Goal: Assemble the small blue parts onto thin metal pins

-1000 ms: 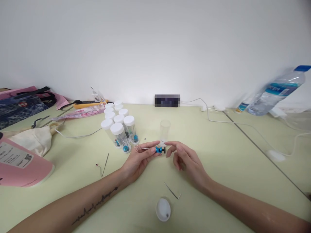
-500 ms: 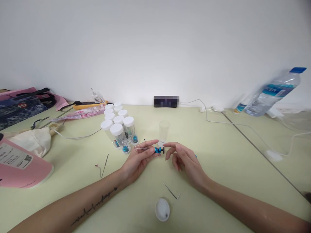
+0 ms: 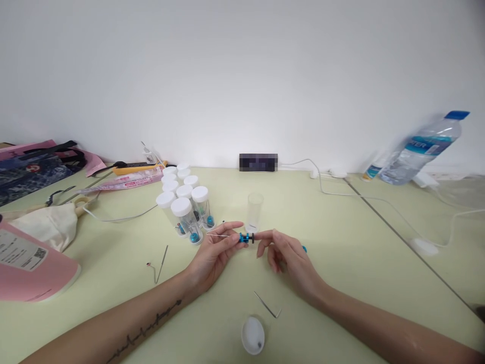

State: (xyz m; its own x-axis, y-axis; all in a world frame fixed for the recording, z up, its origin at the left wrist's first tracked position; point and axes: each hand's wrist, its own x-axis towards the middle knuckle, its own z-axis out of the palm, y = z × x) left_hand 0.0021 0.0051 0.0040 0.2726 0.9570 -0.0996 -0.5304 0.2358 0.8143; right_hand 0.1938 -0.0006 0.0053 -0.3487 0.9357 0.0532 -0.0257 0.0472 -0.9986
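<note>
Pinched in my left hand [image 3: 214, 253] is a small blue metal part [image 3: 244, 237] with a black disc at its right end and a thin metal rod running out to the left. My right hand [image 3: 290, 258] has its index finger stretched out, the tip at the black disc; its other fingers are loosely bent and hold nothing that I can see. Just behind the blue part stands a clear, lidless tube [image 3: 254, 210] with something small at its bottom. An L-shaped hex key [image 3: 267, 305] and an upturned white cap [image 3: 252, 334] with a small dark piece inside lie nearer me.
Several white-capped clear tubes [image 3: 184, 206] holding blue parts stand left of the hands. A bent metal rod [image 3: 161, 265] lies near my left forearm. A pink cup [image 3: 34, 268] is at far left, a water bottle [image 3: 424, 149] at back right. A white cable [image 3: 352, 194] crosses the table.
My right index finger has come down and left onto the black end of the blue part. The view has shifted slightly; my left hand keeps its hold.
</note>
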